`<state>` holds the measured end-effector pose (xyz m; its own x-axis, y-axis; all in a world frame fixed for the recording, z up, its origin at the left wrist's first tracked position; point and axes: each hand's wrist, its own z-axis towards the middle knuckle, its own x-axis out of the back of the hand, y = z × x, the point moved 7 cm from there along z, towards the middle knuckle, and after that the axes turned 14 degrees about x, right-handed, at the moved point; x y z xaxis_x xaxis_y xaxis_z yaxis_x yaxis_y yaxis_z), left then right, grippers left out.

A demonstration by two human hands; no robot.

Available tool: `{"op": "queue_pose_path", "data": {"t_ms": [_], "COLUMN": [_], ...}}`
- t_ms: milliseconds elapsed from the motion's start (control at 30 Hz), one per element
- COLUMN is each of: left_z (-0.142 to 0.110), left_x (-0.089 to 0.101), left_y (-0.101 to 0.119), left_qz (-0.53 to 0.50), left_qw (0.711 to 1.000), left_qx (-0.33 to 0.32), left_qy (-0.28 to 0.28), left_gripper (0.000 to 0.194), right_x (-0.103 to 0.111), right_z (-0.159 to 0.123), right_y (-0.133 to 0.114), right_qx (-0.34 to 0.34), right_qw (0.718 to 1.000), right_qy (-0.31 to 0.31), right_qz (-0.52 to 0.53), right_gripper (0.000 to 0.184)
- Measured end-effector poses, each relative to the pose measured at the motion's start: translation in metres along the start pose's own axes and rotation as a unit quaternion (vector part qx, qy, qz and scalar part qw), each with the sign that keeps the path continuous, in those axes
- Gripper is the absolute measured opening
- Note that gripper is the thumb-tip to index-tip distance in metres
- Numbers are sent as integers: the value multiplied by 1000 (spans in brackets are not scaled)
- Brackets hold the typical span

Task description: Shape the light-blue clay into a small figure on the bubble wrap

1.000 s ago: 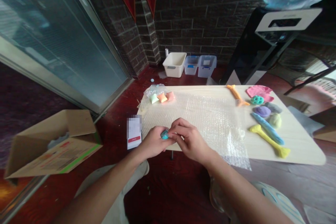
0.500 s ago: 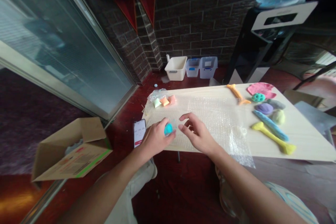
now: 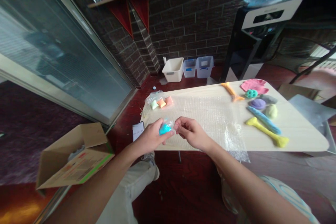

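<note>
My left hand (image 3: 150, 137) is closed round a small clear packet of blue clay (image 3: 165, 128), held just above the near left edge of the pale wooden table (image 3: 294, 133). My right hand (image 3: 191, 132) pinches the packet's clear wrapper on its right side. A sheet of bubble wrap (image 3: 210, 115) lies on the table under and beyond both hands. Three more small clay packets, green, orange and pink (image 3: 161, 102), lie at the table's far left corner.
Shaped clay pieces lie along the table's right side: a yellow bone (image 3: 266, 136), a blue roll (image 3: 264, 119), a purple disc (image 3: 257, 103), an orange bone (image 3: 231, 91), a pink sheet (image 3: 253, 85). A phone (image 3: 137, 130) and an open cardboard box (image 3: 73, 157) are on the floor at left; plastic bins (image 3: 187, 67) stand by the brick wall.
My right hand let go of the blue packet and opened half a second ago; now it has come back and pinches the wrapper. The view has tilted upward.
</note>
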<state>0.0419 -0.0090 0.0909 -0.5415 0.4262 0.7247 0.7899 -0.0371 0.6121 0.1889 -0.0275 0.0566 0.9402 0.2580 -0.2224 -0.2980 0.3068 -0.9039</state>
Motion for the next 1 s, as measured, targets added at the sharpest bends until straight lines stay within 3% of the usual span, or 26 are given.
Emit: {"op": "queue_pose_path", "data": {"t_ms": [200,300,367,433,533,633,700,733,900,1000], "left_z": [9,13,16,17,15,13,13,15,19,16], "left_x": [-11,-20,-20,-14,-9,-8,-7,-8,-30,-27], "left_y": [-3,-7,-10,-11,-8,-1,4,5,2,-2], "left_qz": [-123,-112,-87,-70,-23,48,70,63,-33,-57], "left_qw": [986,980,988,996,998,993,990,992,993,991], "left_qx": [2,10,5,-8,-16,-11,-1,11,70,76], "left_qy": [-111,-163,-131,-49,56,111,126,108,-93,-97], "left_gripper": [32,34,29,23,32,15,16,19,24,21], "right_x": [-5,-8,-10,-13,-15,-9,-5,-4,1,9], "right_z": [2,0,-1,-3,-3,-4,-6,-7,-7,-4], "right_y": [-3,4,10,14,12,3,-5,-8,-7,-1], "right_qx": [-32,-33,-32,-30,-12,20,43,54,69,45], "right_qw": [991,991,992,993,997,999,994,990,988,989], "right_qy": [38,36,34,27,15,29,39,40,34,22], "right_qz": [124,124,120,113,74,-21,-94,-121,-135,-137], "right_gripper": [35,37,37,36,33,27,21,19,16,18]}}
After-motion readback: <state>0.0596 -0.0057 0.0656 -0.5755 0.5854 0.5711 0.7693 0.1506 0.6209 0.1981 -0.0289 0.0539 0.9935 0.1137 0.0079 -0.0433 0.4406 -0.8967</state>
